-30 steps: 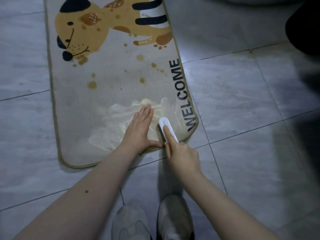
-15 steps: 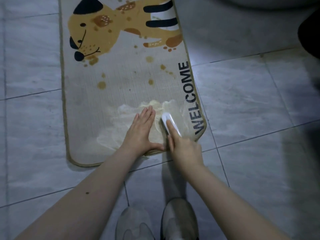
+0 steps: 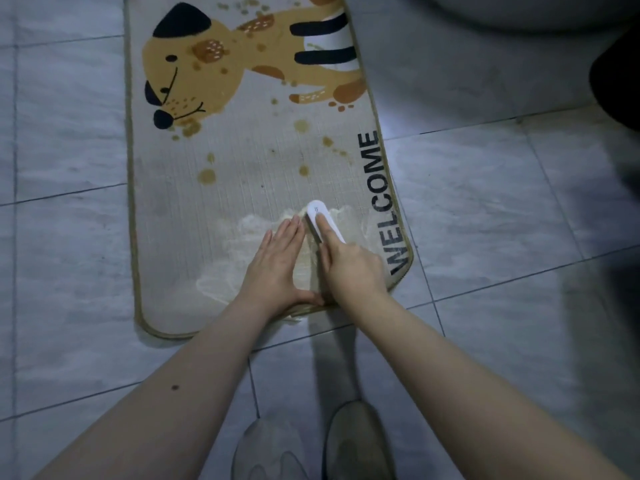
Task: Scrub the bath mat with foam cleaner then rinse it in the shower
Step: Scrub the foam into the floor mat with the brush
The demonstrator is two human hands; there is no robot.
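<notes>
A beige bath mat [image 3: 194, 216] with a cartoon dog and the word WELCOME lies on the tiled floor. Brown stains dot its middle. White foam [image 3: 225, 271] covers the near right part of the mat. My left hand [image 3: 277, 265] presses flat on the foamy patch, fingers together, holding nothing. My right hand [image 3: 353, 268] grips a small white brush [image 3: 320, 216], forefinger along its back, the brush pushed into the foam at the far edge of the patch, just left of the lettering.
Grey marble-look floor tiles [image 3: 502, 209] surround the mat. A white rounded fixture [image 3: 502, 12] sits at the top right, beside a dark shape [image 3: 620, 77] at the right edge. My two shoes [image 3: 311, 448] stand on the tiles below the mat.
The brush has been pushed forward, away from me, across the foam toward the mat's middle. My left hand stays pressed on the mat. The camera view has shifted a little.
</notes>
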